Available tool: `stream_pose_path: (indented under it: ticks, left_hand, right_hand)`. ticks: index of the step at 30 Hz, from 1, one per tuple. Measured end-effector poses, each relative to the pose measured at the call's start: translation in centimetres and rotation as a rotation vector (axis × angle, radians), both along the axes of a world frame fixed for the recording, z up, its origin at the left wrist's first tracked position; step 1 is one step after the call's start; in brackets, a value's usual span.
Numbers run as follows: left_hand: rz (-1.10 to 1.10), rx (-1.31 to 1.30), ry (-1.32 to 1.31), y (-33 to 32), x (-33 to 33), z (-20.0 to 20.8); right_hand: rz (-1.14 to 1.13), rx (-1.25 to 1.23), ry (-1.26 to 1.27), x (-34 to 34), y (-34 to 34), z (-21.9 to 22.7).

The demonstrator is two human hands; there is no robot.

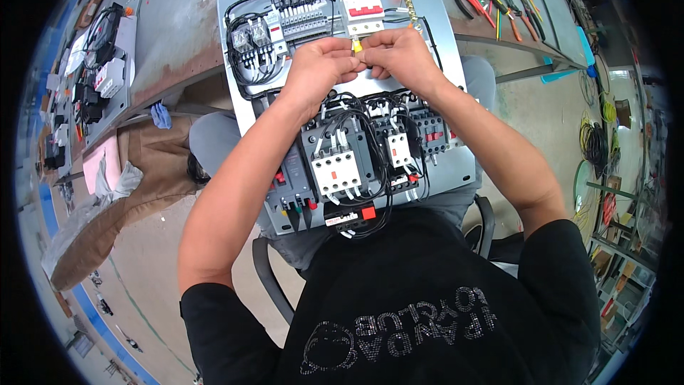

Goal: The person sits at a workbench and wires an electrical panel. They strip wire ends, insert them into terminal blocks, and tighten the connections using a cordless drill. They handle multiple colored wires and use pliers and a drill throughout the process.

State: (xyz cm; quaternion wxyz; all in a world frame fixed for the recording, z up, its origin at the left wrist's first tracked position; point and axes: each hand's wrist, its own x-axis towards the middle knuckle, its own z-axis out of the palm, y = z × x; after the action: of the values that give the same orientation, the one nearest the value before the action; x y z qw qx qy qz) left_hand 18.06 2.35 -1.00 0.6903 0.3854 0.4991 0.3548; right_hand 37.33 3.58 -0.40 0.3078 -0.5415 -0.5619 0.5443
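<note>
My left hand [323, 70] and my right hand [400, 59] meet just below a white circuit breaker with red toggles [365, 8]. Their fingertips pinch around a small yellow wire sleeve [358, 46], which shows between the thumbs at the breaker's lower edge. Both hands are closed; the wire below the sleeve is mostly hidden by the fingers. The breaker sits on a grey metal mounting plate [450, 43] tilted across my lap and the table edge. Left of it stands a terminal block row [305, 21] with black wires. Nearer to me, a white-faced contactor [336, 173] carries white-sleeved wires.
Pliers and screwdrivers [491, 3] lie on the bench at the upper right. A brass terminal bar [408, 6] is beside the breaker. Another mounted panel [107, 75] rests on the left bench. A brown cloth [153, 164] hangs at the left. Chair arms [267, 278] flank me.
</note>
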Motion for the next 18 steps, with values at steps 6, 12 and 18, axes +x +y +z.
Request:
stream_pose_path:
  ticks: [6, 12, 18]
  left_hand:
    - [0.032, -0.036, 0.024, 0.9, 0.8, 0.1]
    - [0.055, -0.058, 0.043, 1.0, 0.7, 0.3]
    - [0.116, -0.107, -0.016, 1.0, 0.7, 0.5]
  right_hand:
    - [0.077, -0.040, 0.077, 1.1, 0.5, 0.1]
    - [0.072, 0.054, -0.127, 1.2, 0.4, 0.7]
    - [0.048, 0.031, -0.041, 1.1, 0.3, 0.0]
